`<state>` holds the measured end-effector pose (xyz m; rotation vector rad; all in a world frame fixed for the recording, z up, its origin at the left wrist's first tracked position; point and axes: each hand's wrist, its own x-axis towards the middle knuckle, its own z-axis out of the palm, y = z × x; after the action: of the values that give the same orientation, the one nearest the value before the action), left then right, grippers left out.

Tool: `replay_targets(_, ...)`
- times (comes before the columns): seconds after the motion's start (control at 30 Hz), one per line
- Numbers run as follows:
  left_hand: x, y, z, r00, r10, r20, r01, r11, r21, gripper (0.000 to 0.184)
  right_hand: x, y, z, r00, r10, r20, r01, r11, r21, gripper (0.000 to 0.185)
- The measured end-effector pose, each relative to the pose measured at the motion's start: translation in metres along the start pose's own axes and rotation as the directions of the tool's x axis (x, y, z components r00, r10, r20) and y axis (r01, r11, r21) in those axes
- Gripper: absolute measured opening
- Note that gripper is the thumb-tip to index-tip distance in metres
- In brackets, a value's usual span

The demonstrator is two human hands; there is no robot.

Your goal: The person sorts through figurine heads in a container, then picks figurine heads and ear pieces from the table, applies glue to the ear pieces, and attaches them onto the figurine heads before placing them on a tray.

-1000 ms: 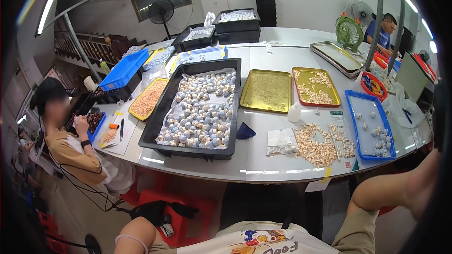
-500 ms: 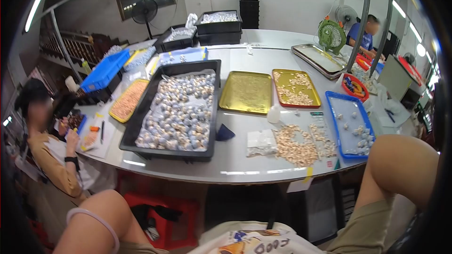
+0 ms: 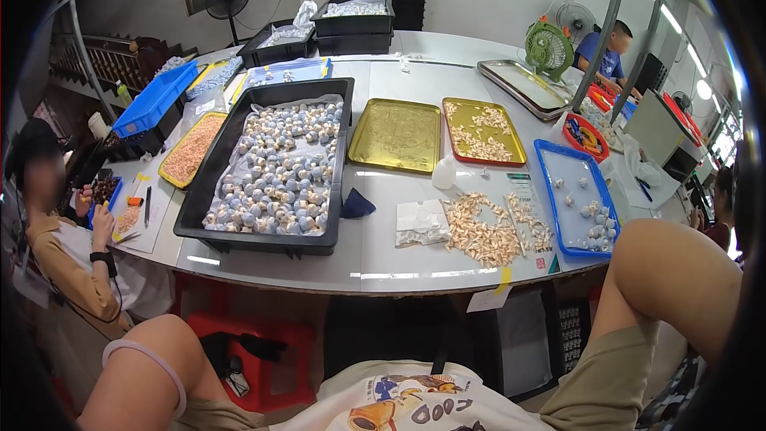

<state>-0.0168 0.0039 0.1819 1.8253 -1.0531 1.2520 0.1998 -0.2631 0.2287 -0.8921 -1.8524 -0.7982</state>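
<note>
Neither of my hands is in view. My bent left arm point(image 3: 159, 359), with a pale band around it, shows at the lower left. My bent right arm point(image 3: 678, 279) rises at the lower right, by the blue tray point(image 3: 550, 227) with several small whitish-blue balls. On the table before me lies a spread pile of small beige pieces point(image 3: 479, 235), beside a clear bag point(image 3: 423, 225) of pale contents. A large black crate point(image 3: 345, 152) holds many blue-and-white balls point(image 3: 279, 168) on a plastic liner.
Behind the pile are a gold tray point(image 3: 395, 136) and a red-rimmed tray point(image 3: 499, 158) with beige pieces. A white bottle point(image 3: 444, 173) and dark blue cloth point(image 3: 357, 204) stand nearby. Co-workers sit at left point(image 3: 68, 247), far right point(image 3: 606, 56) and right edge point(image 3: 724, 203).
The view has shifted, so the table and trays sit slightly further left and higher. Another person now shows at the right edge. My arms stay bent, hands out of frame.
</note>
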Motion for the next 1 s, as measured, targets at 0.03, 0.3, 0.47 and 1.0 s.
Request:
replay_targets(0.03, -0.001, -0.001, 0.0, 1.0, -0.002, -0.001, 0.002, 1.0, 0.005, 0.04, 0.0, -0.002, 0.0, 1.0, -0.004, 0.003, 0.004, 1.0, -0.003, 0.031)
replay_targets(0.3, -0.005, -0.008, 0.001, 1.0, -0.006, -0.01, 0.006, 1.0, 0.011, 0.042, 0.005, -0.01, 0.002, 0.999, 0.0, 0.035, 0.002, 0.998, -0.062, 0.033)
replay_targets(0.47, -0.007, -0.012, 0.004, 1.0, 0.005, -0.005, -0.006, 1.0, -0.012, 0.044, 0.005, -0.016, 0.007, 0.999, 0.014, 0.046, -0.009, 0.994, -0.107, 0.034)
replay_targets(1.0, -0.07, -0.141, -0.03, 0.783, -0.606, -0.141, 0.622, 0.763, 0.177, 0.052, -0.189, 0.064, -0.016, 0.295, 0.92, -0.26, -0.955, 0.294, -0.042, 0.025)
